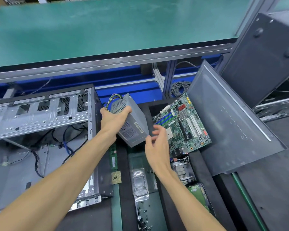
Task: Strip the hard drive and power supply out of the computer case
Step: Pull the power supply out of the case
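My left hand point(114, 120) grips the far end of the grey power supply point(133, 129) and holds it tilted in the air, right of the open computer case point(40, 117). Coloured wires point(111, 100) hang from the supply's back end. My right hand point(158, 147) hovers just below the supply's near corner with loosely spread fingers, and I cannot tell whether it touches it. Loose black cables point(37, 157) lie inside the case. A green-faced drive point(198, 194) lies at the lower right, partly hidden by my right forearm.
A motherboard point(185, 124) leans against a grey side panel point(227, 124) on the right. A heatsink point(182, 170), a RAM stick point(113, 157), a CPU chip point(116, 177), a silver bag point(140, 180) and several screws point(143, 217) lie in black tray slots. A green bench point(107, 27) spans the back.
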Tool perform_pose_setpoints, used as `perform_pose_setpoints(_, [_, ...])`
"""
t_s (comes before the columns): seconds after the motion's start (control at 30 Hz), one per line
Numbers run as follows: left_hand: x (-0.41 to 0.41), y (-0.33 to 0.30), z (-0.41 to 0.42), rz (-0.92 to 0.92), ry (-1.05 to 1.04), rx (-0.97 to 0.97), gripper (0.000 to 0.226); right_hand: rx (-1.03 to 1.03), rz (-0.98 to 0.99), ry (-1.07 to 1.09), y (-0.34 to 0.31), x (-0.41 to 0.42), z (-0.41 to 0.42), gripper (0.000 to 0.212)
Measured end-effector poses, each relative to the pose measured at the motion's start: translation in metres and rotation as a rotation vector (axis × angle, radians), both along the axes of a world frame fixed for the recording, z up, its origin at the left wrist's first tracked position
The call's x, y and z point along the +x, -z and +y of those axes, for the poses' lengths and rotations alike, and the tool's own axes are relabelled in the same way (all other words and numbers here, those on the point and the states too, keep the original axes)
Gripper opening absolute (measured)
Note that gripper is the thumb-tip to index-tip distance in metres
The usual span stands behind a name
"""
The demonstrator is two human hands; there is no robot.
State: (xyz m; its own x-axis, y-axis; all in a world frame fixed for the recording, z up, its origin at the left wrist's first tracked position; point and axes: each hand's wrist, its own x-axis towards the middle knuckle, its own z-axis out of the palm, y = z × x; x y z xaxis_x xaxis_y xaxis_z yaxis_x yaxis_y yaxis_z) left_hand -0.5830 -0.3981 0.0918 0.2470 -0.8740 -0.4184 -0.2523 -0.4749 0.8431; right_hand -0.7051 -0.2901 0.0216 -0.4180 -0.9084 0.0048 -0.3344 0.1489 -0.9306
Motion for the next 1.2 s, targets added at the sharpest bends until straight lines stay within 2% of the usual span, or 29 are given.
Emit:
perform_pose_setpoints(0.07, [-0.003, 0.002, 0.002, -0.011, -0.008, -0.009, 0.105, 0.031, -0.013, -0.131, -0.008, 0.002, -0.011, 0.046])
perform_pose_setpoints(0.13, [-0.004, 0.004, 0.003, -0.030, -0.011, -0.021, 0.106, 0.075, 0.091, -0.252, -0.009, 0.005, -0.018, 0.051])
perform_pose_setpoints(0.2, [-0.004, 0.006, 0.004, -0.064, -0.002, -0.048, 0.108, 0.067, 0.207, -0.299, -0.004, 0.006, -0.020, 0.054])
perform_pose_setpoints(0.27, [-0.003, 0.007, 0.004, -0.113, 0.023, -0.081, 0.108, 0.064, 0.224, -0.316, 0.001, 0.006, -0.020, 0.057])
perform_pose_setpoints(0.47, [-0.013, 0.017, 0.001, -0.174, 0.024, -0.118, 0.105, 0.175, 0.067, -0.291, 0.001, 0.009, -0.045, 0.057])
perform_pose_setpoints(0.67, [-0.031, 0.031, -0.001, -0.196, 0.037, -0.161, 0.107, 0.342, -0.292, -0.228, 0.006, -0.004, -0.068, 0.056])
perform_pose_setpoints(0.93, [-0.043, 0.040, -0.002, -0.184, 0.030, -0.087, 0.110, 0.378, -0.351, -0.170, 0.019, -0.004, -0.079, 0.082])
perform_pose_setpoints(1.1, [-0.048, 0.046, -0.005, -0.180, 0.045, -0.068, 0.114, 0.422, -0.353, -0.131, 0.022, -0.008, -0.081, 0.068])
perform_pose_setpoints(1.2, [-0.047, 0.052, -0.004, -0.168, 0.052, -0.045, 0.114, 0.419, -0.285, -0.134, 0.023, -0.012, -0.084, 0.053])
